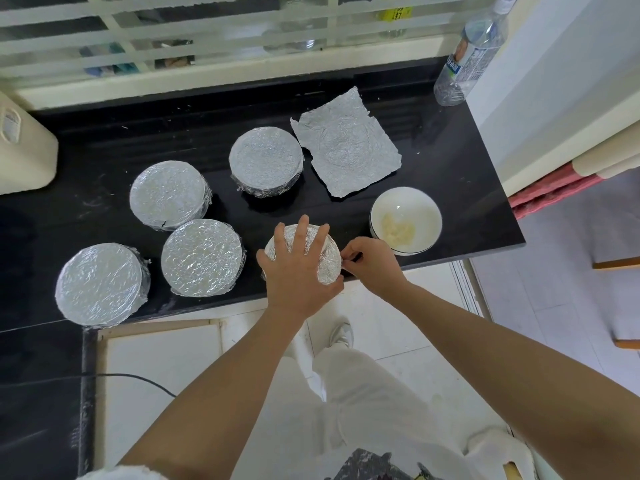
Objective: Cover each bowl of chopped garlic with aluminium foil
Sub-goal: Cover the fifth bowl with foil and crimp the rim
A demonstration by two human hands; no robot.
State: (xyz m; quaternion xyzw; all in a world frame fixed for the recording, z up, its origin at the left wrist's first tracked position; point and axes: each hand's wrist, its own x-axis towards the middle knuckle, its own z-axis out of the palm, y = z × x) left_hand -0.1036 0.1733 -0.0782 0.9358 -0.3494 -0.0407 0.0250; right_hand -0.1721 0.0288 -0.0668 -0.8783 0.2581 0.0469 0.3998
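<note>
Several foil-covered bowls stand on the black counter (450, 161); one of them (169, 195) is at the left. At the counter's front edge a further bowl wears foil (330, 261). My left hand (298, 268) lies spread flat on top of that foil, pressing it down. My right hand (370, 263) pinches the foil's edge at the bowl's right side. An uncovered white bowl (408, 206) with chopped garlic (398, 228) sits just right of it. A loose crumpled foil sheet (348, 143) lies flat behind that bowl.
A clear plastic water bottle (467, 53) stands at the counter's back right corner. A cream container (24, 150) sits at the far left. A barred window runs along the back. The counter's right end drops off beside a white wall.
</note>
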